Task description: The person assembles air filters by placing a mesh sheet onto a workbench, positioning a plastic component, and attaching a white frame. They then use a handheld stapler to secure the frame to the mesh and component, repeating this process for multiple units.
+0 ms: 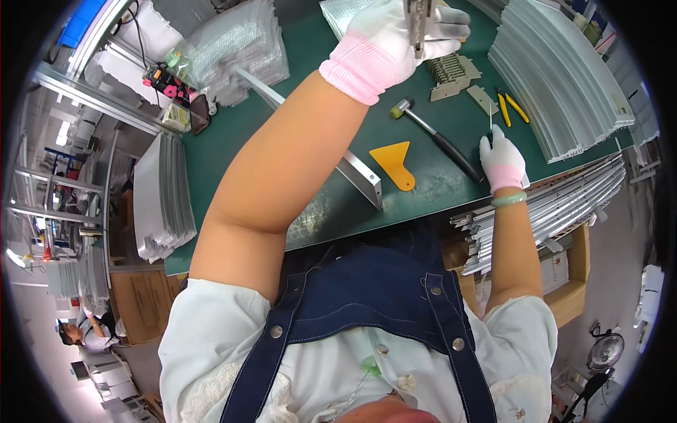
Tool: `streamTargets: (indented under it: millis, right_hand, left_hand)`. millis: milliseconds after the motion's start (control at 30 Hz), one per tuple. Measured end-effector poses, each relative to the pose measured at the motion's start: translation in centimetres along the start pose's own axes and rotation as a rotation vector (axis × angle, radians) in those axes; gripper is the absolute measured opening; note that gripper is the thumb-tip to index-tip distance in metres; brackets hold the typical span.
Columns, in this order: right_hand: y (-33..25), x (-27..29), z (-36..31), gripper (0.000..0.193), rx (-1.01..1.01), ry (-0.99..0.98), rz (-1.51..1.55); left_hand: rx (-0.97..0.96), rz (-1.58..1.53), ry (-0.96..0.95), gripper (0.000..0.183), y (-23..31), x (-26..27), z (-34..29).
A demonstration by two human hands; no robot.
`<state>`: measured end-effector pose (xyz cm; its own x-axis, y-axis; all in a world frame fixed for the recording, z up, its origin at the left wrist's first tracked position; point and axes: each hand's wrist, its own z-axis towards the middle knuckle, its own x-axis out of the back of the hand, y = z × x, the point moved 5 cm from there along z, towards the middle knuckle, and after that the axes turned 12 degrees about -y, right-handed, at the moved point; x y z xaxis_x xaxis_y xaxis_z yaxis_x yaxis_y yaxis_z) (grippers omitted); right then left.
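My left hand (386,44), in a white glove with a pink cuff, reaches to the far middle of the green table. It grips a narrow grey slotted metal piece (417,27), whose upper end is cut off by the frame. At the right, my gloved right hand (503,158) is closed around a screwdriver (491,121) with a thin shaft pointing away from me. Beyond that shaft lies a flat beige-grey plate (482,100), next to a row of similar slotted parts (450,73). Yellow-handled pliers (513,107) rest to the right of the plate.
Between my arms lie a hammer (441,141), a yellow scraper (395,163) and a long metal bar (361,180), partly under my left forearm. Stacked metal panels (553,81) stand at right, bubble-wrapped ones (233,53) at far left. Metal strips (564,201) sit beside the table.
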<state>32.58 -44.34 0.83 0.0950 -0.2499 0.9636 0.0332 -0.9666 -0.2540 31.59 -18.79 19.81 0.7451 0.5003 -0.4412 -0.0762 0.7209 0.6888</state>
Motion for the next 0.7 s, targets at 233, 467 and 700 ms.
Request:
streamTargets:
  millis: [233, 467, 700]
  right_hand:
    - [-9.2, 12.4, -0.1, 0.038, 0.531, 0.479, 0.779]
    - [-19.5, 28.3, 2.0, 0.042, 1.258, -0.446, 1.955]
    - [-24.3, 31.5, 0.6, 0.048, 1.258, -0.490, 1.536]
  left_hand:
    - [0.083, -0.142, 0.018, 0.035, -0.3, 0.4, -0.1]
    - [0.214, 1.783, -0.316, 0.029, 1.5, -6.1, 1.8]
    - [0.164, 1.657, 0.378, 0.040, 5.1, -1.8, -1.3]
